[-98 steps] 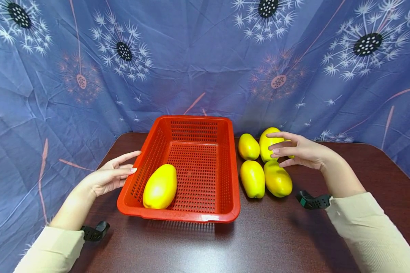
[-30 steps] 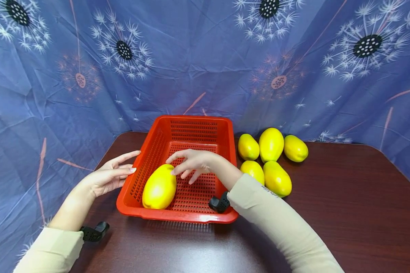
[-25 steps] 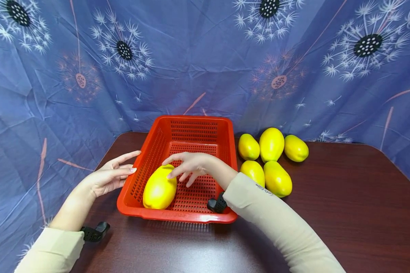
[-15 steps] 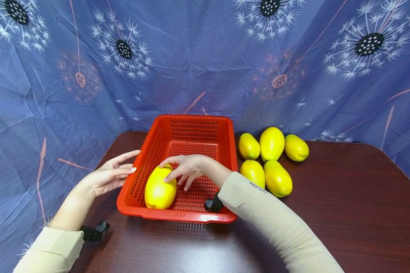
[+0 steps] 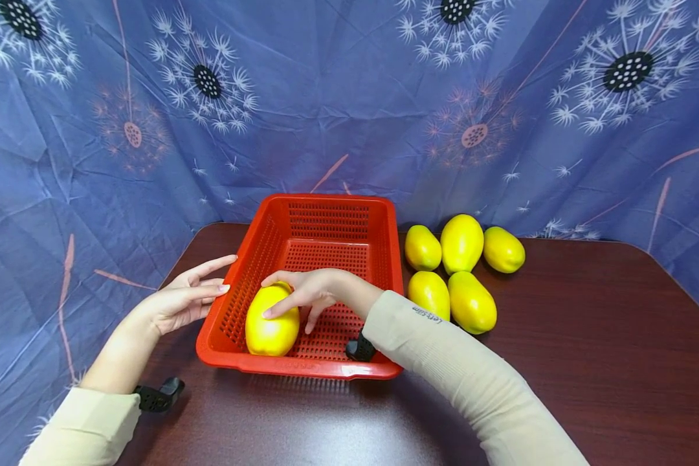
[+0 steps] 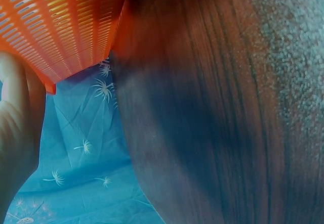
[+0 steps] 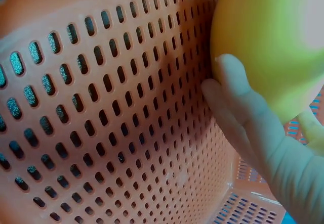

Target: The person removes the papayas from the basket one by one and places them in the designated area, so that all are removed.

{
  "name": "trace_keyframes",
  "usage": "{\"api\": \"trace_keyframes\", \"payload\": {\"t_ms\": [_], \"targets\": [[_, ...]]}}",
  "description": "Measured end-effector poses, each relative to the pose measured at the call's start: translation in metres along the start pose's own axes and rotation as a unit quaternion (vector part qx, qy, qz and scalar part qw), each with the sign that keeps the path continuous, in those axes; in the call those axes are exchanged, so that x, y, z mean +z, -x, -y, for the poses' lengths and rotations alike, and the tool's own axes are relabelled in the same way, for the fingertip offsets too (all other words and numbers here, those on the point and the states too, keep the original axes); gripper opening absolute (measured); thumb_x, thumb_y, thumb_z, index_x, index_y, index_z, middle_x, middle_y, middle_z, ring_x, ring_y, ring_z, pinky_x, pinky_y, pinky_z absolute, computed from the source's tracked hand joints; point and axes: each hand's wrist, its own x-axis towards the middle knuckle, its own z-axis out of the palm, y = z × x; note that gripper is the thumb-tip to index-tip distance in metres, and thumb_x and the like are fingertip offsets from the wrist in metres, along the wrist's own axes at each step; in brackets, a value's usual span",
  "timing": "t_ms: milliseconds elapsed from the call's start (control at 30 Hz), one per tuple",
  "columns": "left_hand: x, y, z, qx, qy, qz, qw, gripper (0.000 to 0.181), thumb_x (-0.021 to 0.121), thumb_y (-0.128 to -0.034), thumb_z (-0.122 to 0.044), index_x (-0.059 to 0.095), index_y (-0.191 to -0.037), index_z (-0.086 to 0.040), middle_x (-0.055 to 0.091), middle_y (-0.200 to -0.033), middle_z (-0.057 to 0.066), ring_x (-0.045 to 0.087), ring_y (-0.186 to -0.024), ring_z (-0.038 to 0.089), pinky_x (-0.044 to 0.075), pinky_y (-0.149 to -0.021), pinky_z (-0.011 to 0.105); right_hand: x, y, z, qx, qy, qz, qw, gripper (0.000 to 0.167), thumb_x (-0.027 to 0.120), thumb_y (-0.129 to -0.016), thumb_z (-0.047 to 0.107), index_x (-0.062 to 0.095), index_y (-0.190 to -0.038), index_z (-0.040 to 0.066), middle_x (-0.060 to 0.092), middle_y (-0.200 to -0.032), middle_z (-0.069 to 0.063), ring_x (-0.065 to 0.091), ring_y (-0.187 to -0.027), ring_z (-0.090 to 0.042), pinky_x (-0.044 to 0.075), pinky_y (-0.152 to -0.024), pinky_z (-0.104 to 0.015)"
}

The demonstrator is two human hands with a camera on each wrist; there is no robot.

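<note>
A large yellow mango [image 5: 272,327] lies in the near left corner of a red perforated plastic basket [image 5: 303,367]. My right hand [image 5: 309,291] reaches over it from the right. Its fingers and thumb bend round the mango's upper part. In the right wrist view, fingertips [image 6: 10,82] are not shown; there, right-hand fingers [image 7: 248,107] touch the lower side of the mango [image 7: 273,37], and another digit shows at its right. My left hand [image 5: 180,301] rests its nearly straight fingers against the basket's left rim. The left wrist view shows only part of that hand beside the basket.
Several more yellow mangoes [image 5: 463,244] stand grouped on the dark wooden table [image 5: 588,323], right of the basket. A blue curtain [image 5: 338,97] with dandelion prints hangs behind the table. A black strap device [image 5: 162,395] sits on the left wrist.
My right hand has moved from the mangoes on the right into the basket, then further left and down onto the mango there. That mango has turned slightly more upright. My left hand stays put.
</note>
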Motion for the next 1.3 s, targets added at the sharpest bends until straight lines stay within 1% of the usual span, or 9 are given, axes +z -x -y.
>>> {"api": "trace_keyframes", "payload": {"t_ms": [133,333,600,967,1167,1300], "targets": [[-0.0002,0.0006,-0.0005,-0.002,-0.004,-0.005,1.0000,0.048,0.042,-0.0944,0.008,0.048,-0.131,-0.022,0.063,-0.115,0.010,0.063,-0.100,0.022,0.051,-0.084,0.036,0.0012,-0.0006,-0.0008,-0.007,0.000,0.001,1.0000,0.063,0.069,-0.084,0.020,0.033,-0.135,0.028,0.036,-0.125,-0.004,0.047,-0.105,-0.029,0.053,-0.072,-0.050],[-0.0009,0.0005,-0.0003,-0.006,-0.004,-0.011,0.9999,0.048,0.042,-0.0944,0.007,0.046,-0.133,-0.021,0.063,-0.114,0.009,0.063,-0.100,0.023,0.051,-0.084,0.036,0.0020,-0.0009,-0.0015,-0.011,0.004,-0.005,0.9999,0.063,0.071,-0.082,0.019,0.036,-0.133,0.027,0.037,-0.123,-0.004,0.050,-0.101,-0.028,0.054,-0.070,-0.047],[0.0003,-0.0002,-0.0001,-0.006,0.000,-0.005,1.0000,0.047,0.043,-0.0944,0.006,0.047,-0.132,-0.022,0.062,-0.114,0.010,0.063,-0.100,0.023,0.051,-0.084,0.037,0.0015,0.0006,-0.0019,-0.017,-0.005,-0.007,0.9998,0.062,0.073,-0.080,0.014,0.039,-0.131,0.026,0.037,-0.122,-0.005,0.051,-0.098,-0.030,0.052,-0.077,-0.052],[-0.0006,-0.0012,0.0009,0.003,0.009,0.008,0.9999,0.048,0.043,-0.0938,0.008,0.050,-0.131,-0.021,0.062,-0.114,0.012,0.063,-0.100,0.024,0.052,-0.084,0.036,-0.0002,0.0002,-0.0027,-0.024,-0.001,-0.008,0.9997,0.061,0.073,-0.079,0.012,0.042,-0.130,0.026,0.036,-0.123,-0.005,0.050,-0.100,-0.031,0.053,-0.073,-0.050],[-0.0017,-0.0010,0.0017,0.000,0.012,0.001,0.9999,0.048,0.041,-0.0942,0.008,0.049,-0.130,-0.022,0.063,-0.113,0.011,0.064,-0.099,0.023,0.052,-0.083,0.036,-0.0007,0.0007,-0.0026,-0.023,0.004,-0.007,0.9997,0.061,0.073,-0.080,0.013,0.042,-0.130,0.026,0.037,-0.123,-0.005,0.050,-0.101,-0.031,0.053,-0.072,-0.049],[-0.0017,-0.0007,0.0013,0.000,0.013,0.003,0.9999,0.048,0.041,-0.0943,0.008,0.049,-0.131,-0.021,0.063,-0.114,0.011,0.064,-0.099,0.023,0.052,-0.083,0.036,-0.0010,0.0017,-0.0022,-0.025,0.000,-0.004,0.9997,0.061,0.073,-0.080,0.013,0.042,-0.130,0.026,0.037,-0.123,-0.005,0.050,-0.100,-0.030,0.053,-0.073,-0.049]]}}
